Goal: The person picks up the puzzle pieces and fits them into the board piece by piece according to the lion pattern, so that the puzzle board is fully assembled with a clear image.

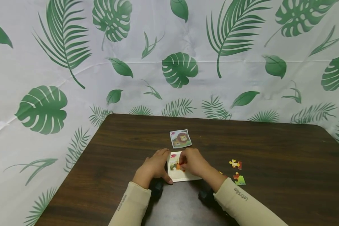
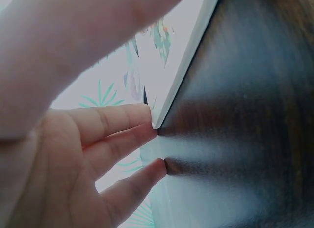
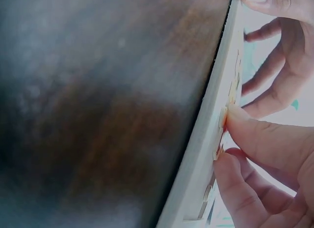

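A small pale puzzle tray (image 1: 187, 179) with some pieces fitted in it lies on the table. My left hand (image 1: 155, 165) holds it at the left side, thumb at the near edge and fingers by the far left corner. In the left wrist view, the fingertips touch the corner of the tray (image 2: 189, 56). Over the middle of the tray, my right hand (image 1: 194, 161) pinches a jigsaw piece (image 3: 219, 150) between thumb and curled fingers, at the tray's surface. Fingers hide most of this piece, though some orange shows.
Behind the tray lies a square picture card (image 1: 181, 139) with a lion. Loose jigsaw pieces, such as a yellow and red one (image 1: 235, 164) and a green and red one (image 1: 239, 179), lie right of my right forearm. A leaf-print cloth (image 1: 147, 72) hangs behind the dark table (image 1: 271, 150).
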`<state>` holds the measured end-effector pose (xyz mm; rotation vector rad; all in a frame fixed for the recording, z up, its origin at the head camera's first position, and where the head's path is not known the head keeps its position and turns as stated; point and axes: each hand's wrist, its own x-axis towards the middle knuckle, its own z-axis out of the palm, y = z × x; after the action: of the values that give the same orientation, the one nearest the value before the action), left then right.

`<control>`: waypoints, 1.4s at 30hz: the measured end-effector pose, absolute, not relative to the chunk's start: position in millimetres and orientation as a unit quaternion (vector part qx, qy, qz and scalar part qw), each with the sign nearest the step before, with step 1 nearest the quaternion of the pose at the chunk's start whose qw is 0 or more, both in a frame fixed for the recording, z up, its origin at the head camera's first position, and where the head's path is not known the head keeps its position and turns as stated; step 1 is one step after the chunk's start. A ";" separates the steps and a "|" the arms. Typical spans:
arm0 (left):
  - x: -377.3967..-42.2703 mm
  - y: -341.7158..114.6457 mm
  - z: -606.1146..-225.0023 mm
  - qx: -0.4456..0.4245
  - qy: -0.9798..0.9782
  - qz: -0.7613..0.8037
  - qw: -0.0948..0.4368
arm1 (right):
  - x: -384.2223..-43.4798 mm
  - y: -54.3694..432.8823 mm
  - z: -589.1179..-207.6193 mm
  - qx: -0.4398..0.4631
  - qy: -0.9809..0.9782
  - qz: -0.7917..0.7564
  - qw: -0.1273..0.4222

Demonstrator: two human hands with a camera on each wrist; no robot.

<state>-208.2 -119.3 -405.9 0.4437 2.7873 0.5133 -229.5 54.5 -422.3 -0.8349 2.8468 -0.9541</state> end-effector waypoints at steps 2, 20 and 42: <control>-208.2 -119.7 -405.6 0.153 0.963 0.177 0.135 | -229.5 53.8 -422.6 -0.261 0.917 -0.302 0.013; -206.1 -120.0 -407.2 0.160 0.962 0.182 0.127 | -224.8 64.8 -423.7 -0.294 0.906 -0.305 -0.002; -206.0 -119.4 -405.1 0.157 0.962 0.188 0.122 | -232.0 160.2 -408.8 -0.176 0.920 -0.349 0.020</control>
<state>-206.0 -119.4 -405.1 0.4590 2.8066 0.5487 -232.0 160.2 -408.8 -0.5460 2.8537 -1.0839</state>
